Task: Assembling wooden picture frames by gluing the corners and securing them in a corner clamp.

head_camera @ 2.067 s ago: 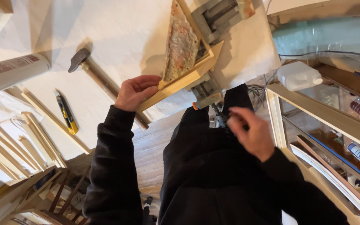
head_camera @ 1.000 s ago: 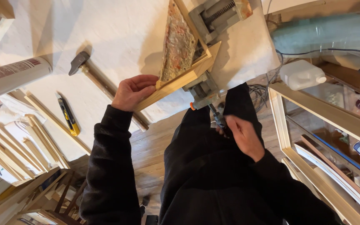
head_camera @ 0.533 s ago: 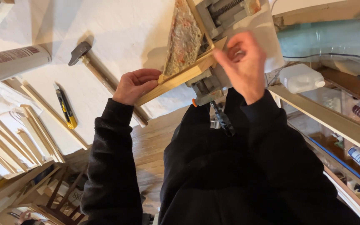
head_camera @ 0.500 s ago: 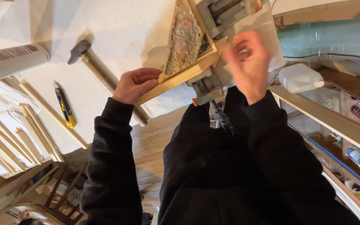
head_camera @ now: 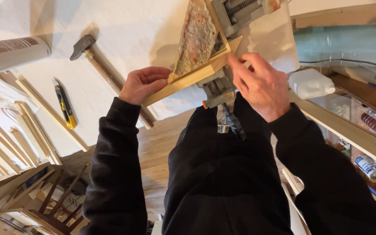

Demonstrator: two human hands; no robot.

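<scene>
Here, a person in a black sweater works at a white-covered bench, both hands on a wooden picture frame (head_camera: 192, 78) whose corner sits in a grey corner clamp (head_camera: 216, 87). The left hand (head_camera: 142, 85) is curled shut on the frame's near strip, steadying it; the right hand (head_camera: 260, 85) has come down from mid-air half a second ago and now presses its fingers, held together, against the mitred corner at the clamp. The joint appears seated, though whether it is fixed cannot be told. Beyond lie a yellow utility knife (head_camera: 65, 104), a hammer (head_camera: 105, 74) and loose wooden strips (head_camera: 18, 139).
</scene>
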